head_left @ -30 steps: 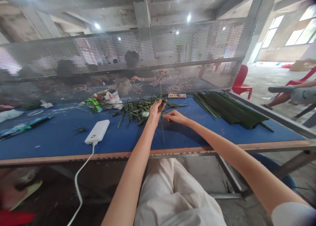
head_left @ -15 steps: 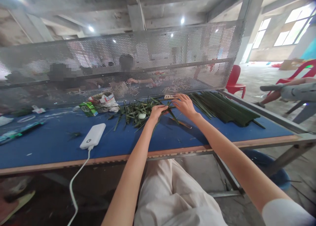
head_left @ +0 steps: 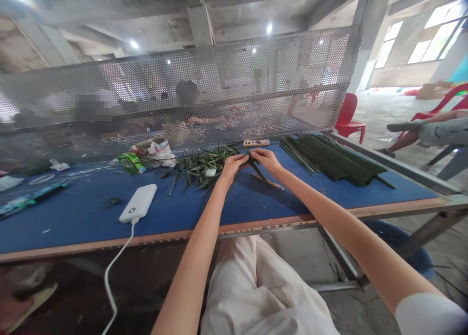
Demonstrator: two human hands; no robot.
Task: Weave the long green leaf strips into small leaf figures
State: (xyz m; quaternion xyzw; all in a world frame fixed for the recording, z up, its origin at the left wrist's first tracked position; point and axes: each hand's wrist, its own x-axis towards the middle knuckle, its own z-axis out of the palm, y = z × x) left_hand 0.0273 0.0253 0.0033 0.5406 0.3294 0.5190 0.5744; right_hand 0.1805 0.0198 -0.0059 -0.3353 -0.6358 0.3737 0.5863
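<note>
Blue tabletop (head_left: 73,218) was matt, scuffed; pale wooden edge strip (head_left: 109,247) ran along front edge. White plastic power bank (head_left: 138,203) looked glossy, smooth. Loose green leaf strips (head_left: 204,167) looked matt, fibrous. Grey perforated metal screen (head_left: 183,76) beyond far edge looked dull. Cream cloth trousers (head_left: 256,296) looked soft.

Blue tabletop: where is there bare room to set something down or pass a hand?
Bare blue tabletop shows left of the white power bank, and between the right forearm and the bundled long leaves. It is crowded around the loose leaf pile, up to the left hand and right hand.
</note>
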